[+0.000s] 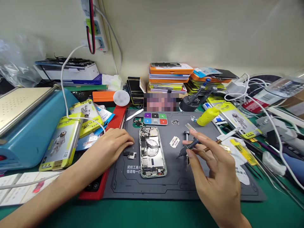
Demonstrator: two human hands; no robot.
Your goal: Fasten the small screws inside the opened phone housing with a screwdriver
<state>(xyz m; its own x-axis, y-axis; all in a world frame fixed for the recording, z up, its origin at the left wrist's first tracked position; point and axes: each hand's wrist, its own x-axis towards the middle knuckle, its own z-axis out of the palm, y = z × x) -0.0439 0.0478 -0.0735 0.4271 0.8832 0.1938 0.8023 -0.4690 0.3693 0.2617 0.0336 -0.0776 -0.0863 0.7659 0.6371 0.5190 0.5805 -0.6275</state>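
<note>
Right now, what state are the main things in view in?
Phone: open, internals exposed
Dark tool: held in right hand, tip angled down
Left hand: resting beside the phone
Power strip: plugs in, red light lit
White pen: lying down
Toothed metal piece: lying flat on mat

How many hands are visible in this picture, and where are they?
2: the left hand is left of the opened phone; the right hand, right of it, holds a dark tool. The blurred patch could hide more.
</note>
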